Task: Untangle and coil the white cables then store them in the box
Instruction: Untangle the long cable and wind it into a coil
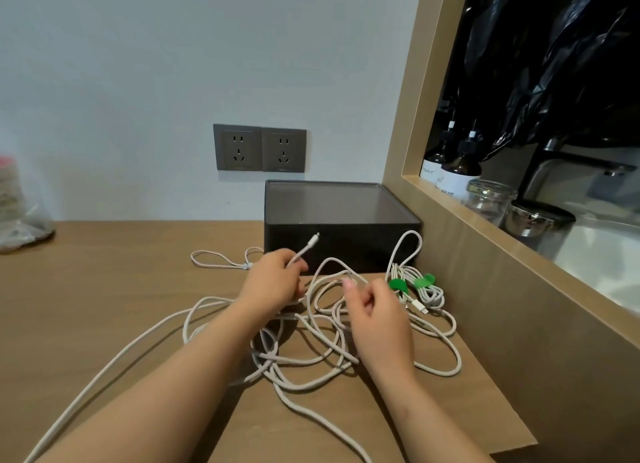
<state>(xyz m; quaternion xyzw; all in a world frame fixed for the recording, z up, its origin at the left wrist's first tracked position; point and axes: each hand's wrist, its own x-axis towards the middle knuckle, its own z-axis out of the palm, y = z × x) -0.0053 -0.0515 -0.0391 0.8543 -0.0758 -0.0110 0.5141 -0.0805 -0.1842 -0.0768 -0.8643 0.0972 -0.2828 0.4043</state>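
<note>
A tangle of white cables (301, 355) sprawls over the wooden desk (104, 296) in front of me. My left hand (273, 282) is shut on one cable near its end, and the plug (313, 238) sticks up past my fingers toward the box. My right hand (377, 320) pinches a loop of the same tangle just to the right. The dark box (341, 223) stands behind the hands against the wall, with a lid on top. A coiled cable with green ties (415, 287) lies right of my right hand.
Two grey wall sockets (259, 148) sit above the box. A clear plastic bag (20, 213) rests at the desk's far left. A wooden frame (450, 213) borders the desk on the right, with bottles (457, 171) and glass jars (512, 206) behind it.
</note>
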